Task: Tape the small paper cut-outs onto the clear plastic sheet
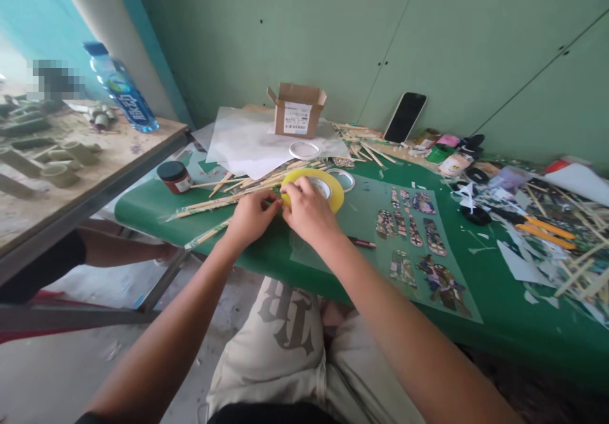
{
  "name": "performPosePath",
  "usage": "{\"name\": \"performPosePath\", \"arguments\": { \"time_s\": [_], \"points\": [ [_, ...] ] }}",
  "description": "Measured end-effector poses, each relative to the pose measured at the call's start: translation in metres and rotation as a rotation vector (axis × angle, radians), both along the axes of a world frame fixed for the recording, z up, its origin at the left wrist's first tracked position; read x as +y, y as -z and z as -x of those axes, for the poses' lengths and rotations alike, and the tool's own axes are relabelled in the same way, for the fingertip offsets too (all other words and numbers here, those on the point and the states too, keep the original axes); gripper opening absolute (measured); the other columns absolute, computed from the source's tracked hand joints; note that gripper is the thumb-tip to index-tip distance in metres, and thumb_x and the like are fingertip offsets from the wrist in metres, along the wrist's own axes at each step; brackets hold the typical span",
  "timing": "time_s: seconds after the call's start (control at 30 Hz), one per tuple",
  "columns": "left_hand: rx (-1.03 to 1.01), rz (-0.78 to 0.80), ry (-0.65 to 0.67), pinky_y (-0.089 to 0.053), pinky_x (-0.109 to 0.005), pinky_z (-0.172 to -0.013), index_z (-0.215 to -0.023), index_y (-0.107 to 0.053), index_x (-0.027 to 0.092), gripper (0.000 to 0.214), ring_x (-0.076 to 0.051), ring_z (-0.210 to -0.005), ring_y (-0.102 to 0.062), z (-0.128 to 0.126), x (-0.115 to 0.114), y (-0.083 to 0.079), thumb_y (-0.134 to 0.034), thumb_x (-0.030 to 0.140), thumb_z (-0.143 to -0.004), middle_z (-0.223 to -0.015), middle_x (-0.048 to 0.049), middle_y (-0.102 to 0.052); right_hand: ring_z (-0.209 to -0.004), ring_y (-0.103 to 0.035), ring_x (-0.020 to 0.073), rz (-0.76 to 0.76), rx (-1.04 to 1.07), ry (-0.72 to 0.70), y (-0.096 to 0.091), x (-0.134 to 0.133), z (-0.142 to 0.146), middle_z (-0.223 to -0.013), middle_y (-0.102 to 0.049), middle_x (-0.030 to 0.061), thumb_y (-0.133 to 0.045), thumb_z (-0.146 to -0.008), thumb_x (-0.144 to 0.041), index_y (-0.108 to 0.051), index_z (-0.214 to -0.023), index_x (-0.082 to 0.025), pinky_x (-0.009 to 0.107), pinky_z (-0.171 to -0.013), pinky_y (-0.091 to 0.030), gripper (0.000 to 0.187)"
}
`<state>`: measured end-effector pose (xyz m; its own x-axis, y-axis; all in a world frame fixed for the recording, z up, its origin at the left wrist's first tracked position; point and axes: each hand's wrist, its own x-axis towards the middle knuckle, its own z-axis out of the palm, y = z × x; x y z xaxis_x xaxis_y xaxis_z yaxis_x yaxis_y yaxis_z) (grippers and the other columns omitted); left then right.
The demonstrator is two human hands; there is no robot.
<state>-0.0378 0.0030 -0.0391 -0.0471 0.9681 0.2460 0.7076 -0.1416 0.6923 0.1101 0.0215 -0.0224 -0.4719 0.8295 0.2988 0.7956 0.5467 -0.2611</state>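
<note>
A flat roll of yellow tape (337,194) with a white core is at the middle of the green table. My right hand (304,207) is closed over the roll's left side, its bent fingers covering that edge. Just to the left, my left hand (254,216) has thumb and fingers pinched together close to the same edge. Whatever lies between those fingertips is too small to make out. Thin wooden sticks (209,206) lie beyond and left of my left hand. Right of my right wrist, a dark pen-like tool (361,242) rests on a clear sheet (342,262).
Patterned cut-outs (434,237) lie on the sheet. Behind stand a small cardboard box (299,110), a dark-lidded jar (174,177) and a leaning phone (406,117). Orange-handled pliers (547,230) and scraps fill the right. Another person's leg (118,249) shows under the left table (143,148).
</note>
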Motion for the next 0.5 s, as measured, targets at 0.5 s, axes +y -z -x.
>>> {"name": "performPosePath", "arguments": {
  "time_s": [0.5],
  "points": [
    [0.229, 0.019, -0.079, -0.045, -0.031, -0.073, -0.094, -0.069, 0.02, 0.018, -0.025, -0.087, -0.065, -0.007, -0.017, 0.006, -0.063, 0.027, -0.078, -0.095, -0.0071, -0.073, -0.094, -0.057, 0.0211, 0.013, 0.133, -0.029, 0.01, 0.004, -0.001, -0.107, -0.051, 0.0087, -0.056, -0.082, -0.011, -0.066, -0.106, -0.021, 0.032, -0.082, -0.048, 0.027]
  ]
}}
